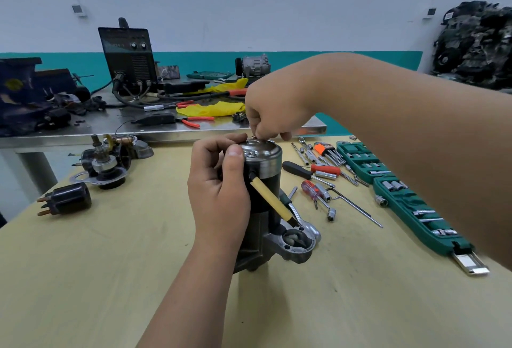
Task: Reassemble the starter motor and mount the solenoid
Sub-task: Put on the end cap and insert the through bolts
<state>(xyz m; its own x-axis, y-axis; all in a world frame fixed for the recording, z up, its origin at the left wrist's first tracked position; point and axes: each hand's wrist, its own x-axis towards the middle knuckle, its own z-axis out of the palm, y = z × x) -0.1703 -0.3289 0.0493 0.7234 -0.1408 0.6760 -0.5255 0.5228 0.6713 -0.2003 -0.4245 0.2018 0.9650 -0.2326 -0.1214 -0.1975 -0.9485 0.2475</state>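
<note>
The starter motor (264,181) stands upright on the yellow table, black body with a silver end cap on top and an aluminium nose at the bottom. A yellow-sleeved lead (273,200) runs down its side. My left hand (220,184) grips the upper body from the left, thumb against the cap. My right hand (270,111) comes from above and pinches a small bolt (256,137) at the cap's top rim. The black solenoid (66,199) with copper terminals lies at the left of the table, away from both hands.
A ratchet (300,219) lies behind the motor's nose. Screwdrivers, hex keys and loose sockets (322,178) are spread to the right, beside an open green socket case (401,198). Another dismantled motor (106,162) sits at the left. A steel bench (116,129) with a welder stands behind.
</note>
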